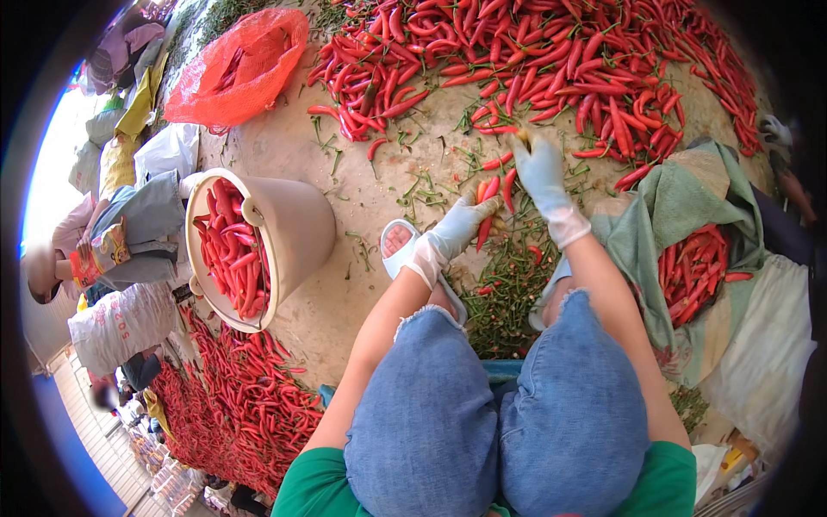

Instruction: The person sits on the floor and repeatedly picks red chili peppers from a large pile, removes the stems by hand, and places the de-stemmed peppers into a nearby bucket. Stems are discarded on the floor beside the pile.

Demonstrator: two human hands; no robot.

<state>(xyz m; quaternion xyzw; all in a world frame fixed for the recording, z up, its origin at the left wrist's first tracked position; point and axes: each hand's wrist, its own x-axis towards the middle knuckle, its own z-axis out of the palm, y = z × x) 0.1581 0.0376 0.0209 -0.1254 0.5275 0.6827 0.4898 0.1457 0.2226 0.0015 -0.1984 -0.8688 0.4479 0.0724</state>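
My left hand [455,226], in a pale glove, holds a few red chili peppers [485,227] above the floor between my feet. Just ahead and to the right is my gloved right hand [541,169]. Its fingertips meet the end of a red chili [496,130] at the near edge of a large chili pile [517,58]; whether they grip it is unclear. Loose chilies lie on the floor between the hands and the pile. Green chili stems [494,310] are heaped between my sandals.
A white bucket [294,220] of red chilies stands at left. Behind it is a red mesh bag [239,71]. A green woven sack [672,194] with chilies lies open at right. More chilies [245,400] spread at lower left. Another person [139,226] is at far left.
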